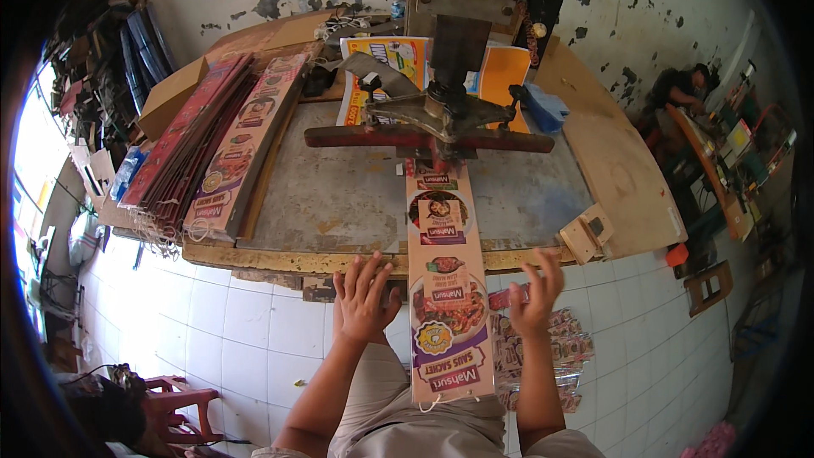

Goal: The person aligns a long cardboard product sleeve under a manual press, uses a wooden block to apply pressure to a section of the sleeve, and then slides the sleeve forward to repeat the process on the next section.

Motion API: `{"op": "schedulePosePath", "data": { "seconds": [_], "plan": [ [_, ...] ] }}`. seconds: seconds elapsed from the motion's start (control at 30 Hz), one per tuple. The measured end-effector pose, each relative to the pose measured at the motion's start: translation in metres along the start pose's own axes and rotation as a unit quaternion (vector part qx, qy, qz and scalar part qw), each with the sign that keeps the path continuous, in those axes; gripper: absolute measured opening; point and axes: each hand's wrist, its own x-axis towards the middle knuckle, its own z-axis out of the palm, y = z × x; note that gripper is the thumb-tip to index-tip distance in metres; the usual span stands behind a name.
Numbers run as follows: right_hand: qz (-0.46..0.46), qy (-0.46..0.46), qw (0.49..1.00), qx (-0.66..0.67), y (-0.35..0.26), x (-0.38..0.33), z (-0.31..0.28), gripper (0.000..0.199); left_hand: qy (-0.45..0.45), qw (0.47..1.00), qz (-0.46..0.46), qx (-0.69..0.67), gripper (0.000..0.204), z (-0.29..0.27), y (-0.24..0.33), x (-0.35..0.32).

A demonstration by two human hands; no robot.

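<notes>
A long printed cardboard strip (pixel 449 265) reaches from beneath a dark metal press head (pixel 441 110) over the table's front edge toward my lap. A thin white string hangs at its near end. To the left of the strip, my left hand (pixel 365 297) is at the table edge with fingers spread, holding nothing. On the strip's other side my right hand (pixel 536 295) is raised, fingers apart and with nothing in it. Neither hand appears to grip the strip. The strip's far end is hidden under the press head.
Stacked printed strips (pixel 254 123) and red strips (pixel 182 131) lie on the table's left. A wooden block (pixel 585 235) sits at the front right, a blue folded item (pixel 545 108) behind it. Printed packs (pixel 555 352) lie on the floor. Another person (pixel 678 89) is far right.
</notes>
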Motion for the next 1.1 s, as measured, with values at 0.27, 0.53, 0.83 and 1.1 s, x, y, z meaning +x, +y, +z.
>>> {"op": "schedulePosePath", "data": {
  "seconds": [0.27,0.53,0.83,1.1],
  "plan": [
    [0.028,0.020,0.999,0.032,-0.016,-0.016,0.053,0.048,-0.009,1.000,0.012,-0.001,0.051,-0.001,0.001,-0.001],
    [0.008,0.073,0.997,0.026,-0.007,-0.024,0.076,0.046,0.022,1.000,0.012,0.008,0.055,0.007,0.003,-0.002],
    [-0.012,0.124,0.992,-0.009,-0.002,-0.025,0.093,0.046,0.021,1.000,0.013,0.000,0.057,0.005,0.002,0.000],
    [0.007,0.094,0.996,-0.001,-0.006,-0.029,0.087,0.049,0.014,1.000,0.009,-0.001,0.052,0.003,0.004,0.001]
  ]
}}
